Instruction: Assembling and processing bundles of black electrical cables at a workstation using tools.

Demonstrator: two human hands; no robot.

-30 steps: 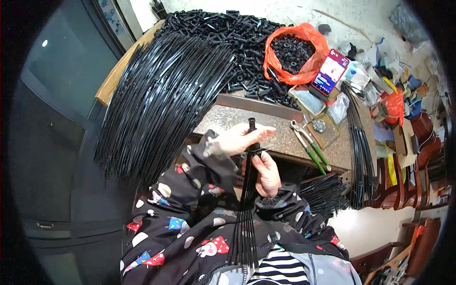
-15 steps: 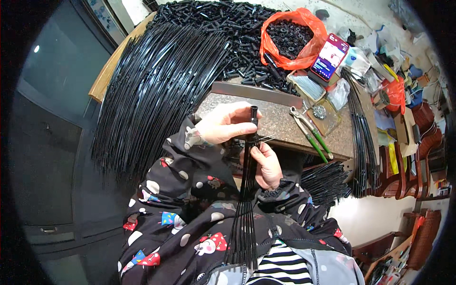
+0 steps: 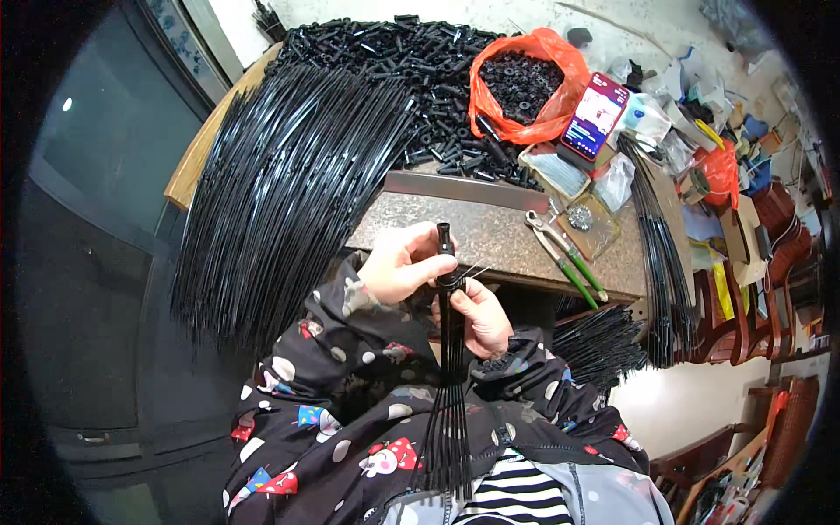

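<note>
My left hand (image 3: 398,262) grips the top of an upright cluster of thin black ribs (image 3: 451,394) just below a short black tube cap (image 3: 445,238). My right hand (image 3: 479,315) is closed around the same cluster a little lower, with a thin wire (image 3: 472,271) sticking out near the fingers. The ribs fan out downward over my patterned sleeves and lap. Both hands are held in front of a speckled stone slab (image 3: 490,232).
A big sheaf of long black ribs (image 3: 280,192) drapes off the wooden bench at left. Behind lie a heap of black tubes (image 3: 411,61), an orange bag of black rings (image 3: 521,87), a phone (image 3: 595,115), green-handled pliers (image 3: 564,258), and more ribs (image 3: 661,254) at right.
The hands and the rib cluster have kept their grip; the view has shifted slightly, with the left hand drawn a little closer around the cap end.
</note>
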